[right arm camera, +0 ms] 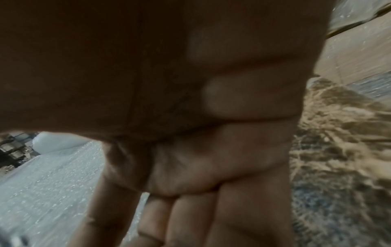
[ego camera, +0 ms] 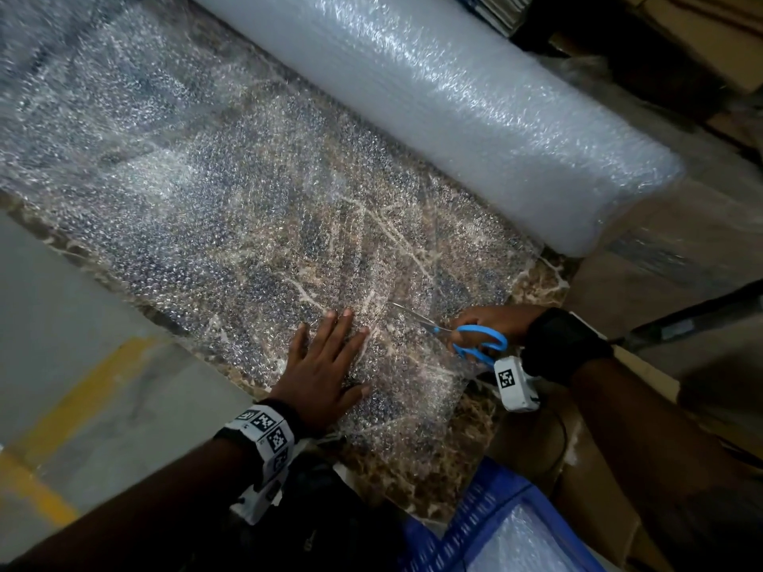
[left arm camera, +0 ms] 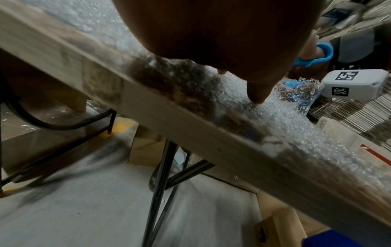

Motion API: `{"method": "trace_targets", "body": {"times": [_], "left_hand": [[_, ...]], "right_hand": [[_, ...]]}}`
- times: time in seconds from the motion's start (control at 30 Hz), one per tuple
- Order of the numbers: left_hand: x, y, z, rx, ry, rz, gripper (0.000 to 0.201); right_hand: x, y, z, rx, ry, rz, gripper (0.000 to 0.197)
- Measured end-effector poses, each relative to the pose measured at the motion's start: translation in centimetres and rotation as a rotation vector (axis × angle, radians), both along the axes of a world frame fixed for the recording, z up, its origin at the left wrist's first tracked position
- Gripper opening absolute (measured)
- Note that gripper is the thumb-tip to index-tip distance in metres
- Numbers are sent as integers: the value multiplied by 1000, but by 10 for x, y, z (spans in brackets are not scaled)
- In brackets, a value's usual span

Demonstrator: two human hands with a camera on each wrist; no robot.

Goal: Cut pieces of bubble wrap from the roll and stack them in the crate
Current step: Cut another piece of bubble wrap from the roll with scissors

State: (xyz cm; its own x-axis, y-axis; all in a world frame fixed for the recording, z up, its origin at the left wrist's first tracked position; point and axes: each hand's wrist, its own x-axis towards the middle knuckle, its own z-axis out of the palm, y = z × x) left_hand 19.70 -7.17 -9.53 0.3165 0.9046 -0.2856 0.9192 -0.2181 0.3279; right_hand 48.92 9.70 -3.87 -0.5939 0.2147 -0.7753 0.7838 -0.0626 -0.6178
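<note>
A big white bubble wrap roll (ego camera: 433,101) lies across the far side of the brown marbled table (ego camera: 532,282). Its unrolled clear sheet (ego camera: 231,208) covers the tabletop toward me. My left hand (ego camera: 326,365) lies flat on the sheet near the front edge, fingers straight and spread. My right hand (ego camera: 491,324) grips blue-handled scissors (ego camera: 470,338), whose blades (ego camera: 413,315) point left into the sheet just right of my left fingertips. In the left wrist view my left hand (left arm camera: 222,41) presses the wrap (left arm camera: 264,113) at the table edge, with the scissors' blue handle (left arm camera: 317,56) behind. The right wrist view shows mostly my right hand (right arm camera: 190,117).
A blue plastic crate (ego camera: 487,530) with bubble wrap inside stands below the table's near right corner. Cardboard boxes (ego camera: 693,47) crowd the right and back. Grey floor with a yellow line (ego camera: 82,390) lies to the left. Black metal table legs (left arm camera: 160,183) run underneath.
</note>
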Motion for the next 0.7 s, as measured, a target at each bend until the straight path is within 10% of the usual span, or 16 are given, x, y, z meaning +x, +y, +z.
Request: {"method": "trace_targets", "body": {"times": [0.7], "left_hand": [[-2,-2,-5,21,-30,5,81]], "right_hand": [[-41,13,-4,102,-9,-22,75]]}}
